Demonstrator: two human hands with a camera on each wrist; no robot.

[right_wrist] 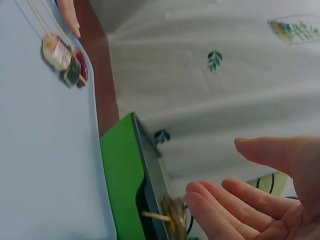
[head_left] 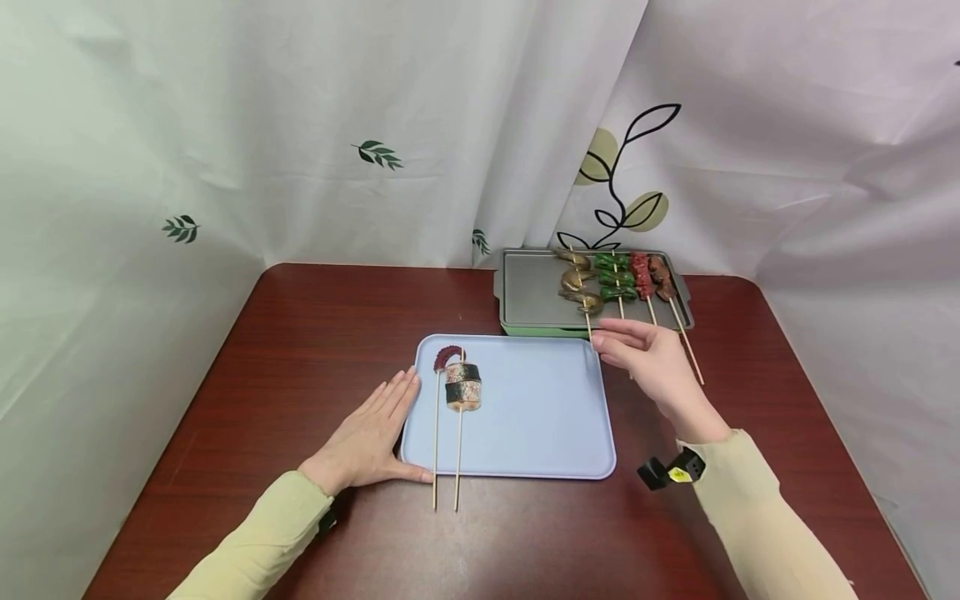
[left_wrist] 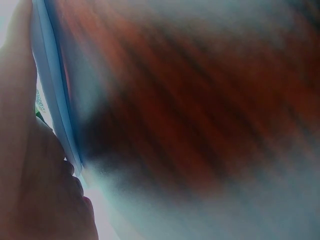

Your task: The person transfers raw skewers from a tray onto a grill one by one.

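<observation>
My left hand (head_left: 367, 437), fingers straight, rests along the left edge of a pale blue tray (head_left: 540, 417). On the tray's left side lie two skewers: one with a dark red curved piece (head_left: 447, 357), one with a pale roll banded in black (head_left: 463, 387). Their sticks overhang the front rim. My right hand (head_left: 645, 358) is at the stick of a shrimp skewer (head_left: 581, 283) on the grill pan (head_left: 528, 287). In the right wrist view its thumb (right_wrist: 265, 152) stands apart from the fingers, with nothing seen between them.
Beside the shrimp on the pan lie a green pepper skewer (head_left: 617, 277), a red meat skewer (head_left: 642, 275) and a brown meat skewer (head_left: 662, 277), sticks pointing forward. The pan has a green base (right_wrist: 122, 175). White curtains (head_left: 315, 125) surround the dark red table (head_left: 345, 325).
</observation>
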